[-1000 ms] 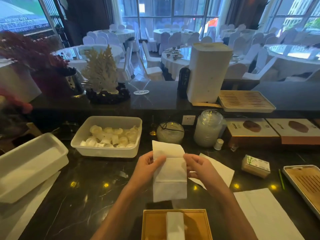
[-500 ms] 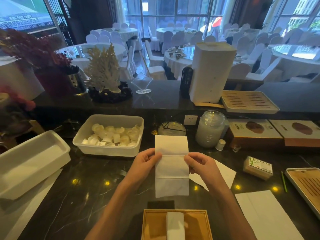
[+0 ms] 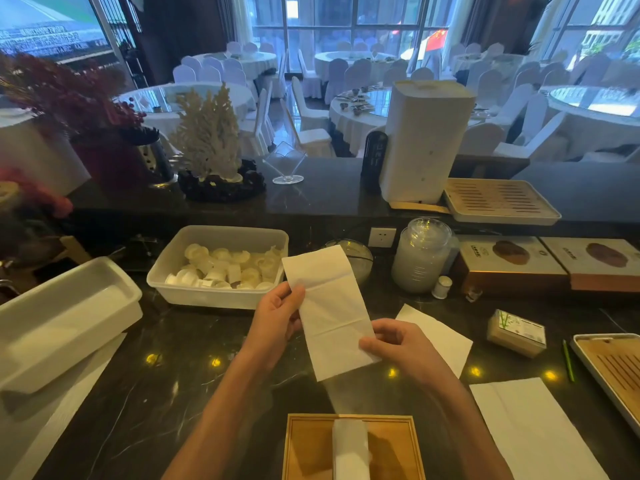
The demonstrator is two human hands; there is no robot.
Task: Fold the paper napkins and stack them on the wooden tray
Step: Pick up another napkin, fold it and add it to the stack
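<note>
One napkin folded on the tray, a second in my hands, more waiting.

My left hand (image 3: 277, 318) pinches the creased white napkin (image 3: 330, 313) by its left edge, my right hand (image 3: 398, 344) its lower right, above the countertop (image 3: 166, 382); a folded napkin (image 3: 349, 445) lies on the wooden tray (image 3: 308, 445) at the near edge; flat sheets (image 3: 530, 427) lie right.

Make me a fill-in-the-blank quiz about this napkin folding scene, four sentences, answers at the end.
1. The paper napkin is held by ___ hands.
2. The wooden tray already holds ___ folded napkin.
3. The left hand grips the held napkin's ___ edge.
4. The white plastic tub stands ___ of the glass jar.

Answers: both; one; left; left
</note>
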